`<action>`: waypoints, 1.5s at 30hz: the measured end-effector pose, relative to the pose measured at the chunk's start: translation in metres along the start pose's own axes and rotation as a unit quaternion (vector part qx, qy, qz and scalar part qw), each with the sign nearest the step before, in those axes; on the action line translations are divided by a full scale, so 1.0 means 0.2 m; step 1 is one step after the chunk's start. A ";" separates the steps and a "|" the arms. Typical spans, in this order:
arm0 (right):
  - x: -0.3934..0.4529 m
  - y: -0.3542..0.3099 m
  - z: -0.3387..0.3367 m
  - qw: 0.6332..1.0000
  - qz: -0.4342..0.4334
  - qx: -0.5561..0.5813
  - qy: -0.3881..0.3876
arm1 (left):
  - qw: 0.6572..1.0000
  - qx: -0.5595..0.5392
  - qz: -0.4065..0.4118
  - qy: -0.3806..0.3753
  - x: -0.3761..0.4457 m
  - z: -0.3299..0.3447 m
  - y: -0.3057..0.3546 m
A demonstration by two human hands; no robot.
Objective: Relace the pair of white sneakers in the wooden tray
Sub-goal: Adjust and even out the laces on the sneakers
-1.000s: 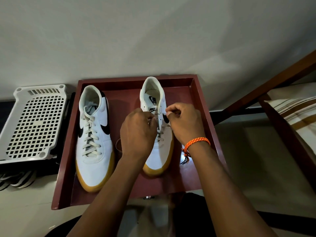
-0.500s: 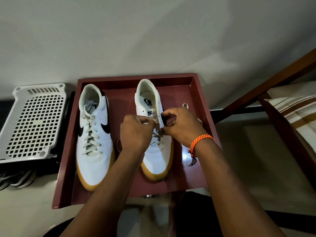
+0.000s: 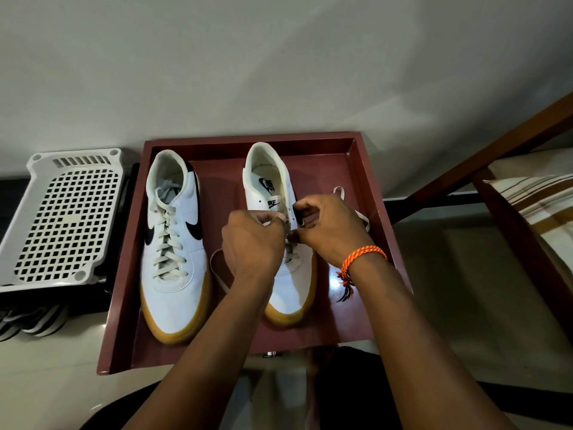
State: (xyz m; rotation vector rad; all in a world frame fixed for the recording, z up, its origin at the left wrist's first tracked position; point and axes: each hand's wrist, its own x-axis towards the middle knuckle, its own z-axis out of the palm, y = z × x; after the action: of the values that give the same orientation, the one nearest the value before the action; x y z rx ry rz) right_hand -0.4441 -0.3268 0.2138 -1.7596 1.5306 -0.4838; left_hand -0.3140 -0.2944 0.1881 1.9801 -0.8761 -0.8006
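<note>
Two white sneakers with gum soles stand in a reddish wooden tray, toes toward me. The left sneaker is laced up to its top. The right sneaker has lacing only over its lower eyelets. My left hand pinches the pale lace at the shoe's left eyelet row. My right hand, with an orange cord bracelet at the wrist, pinches the lace at the right eyelet row. Loose lace ends trail on the tray floor on both sides of the shoe.
A white perforated plastic basket lies left of the tray, with striped fabric below it. A dark wooden frame and a striped cushion stand to the right. The wall rises just behind the tray.
The right sneaker has slid slightly left and nearer. My hands have moved down its eyelet rows, and a loop of lace now shows to the right of my right hand.
</note>
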 end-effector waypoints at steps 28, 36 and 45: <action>0.01 0.04 0.01 1.000 0.002 0.020 -0.002 | 0.946 0.202 0.227 -0.112 0.06 -0.08 -0.02; 0.03 0.06 0.03 0.999 0.001 -0.002 0.048 | 0.958 0.182 0.195 -0.101 0.06 -0.06 -0.03; 0.06 0.08 0.04 0.989 0.090 0.120 0.016 | 0.947 0.190 0.199 -0.165 0.09 -0.10 -0.05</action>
State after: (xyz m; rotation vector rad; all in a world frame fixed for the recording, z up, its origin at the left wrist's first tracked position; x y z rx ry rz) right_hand -0.4471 -0.3359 0.1944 -1.4234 1.5651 -0.5801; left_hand -0.2851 -0.2963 0.1848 1.9116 -1.6734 -0.7751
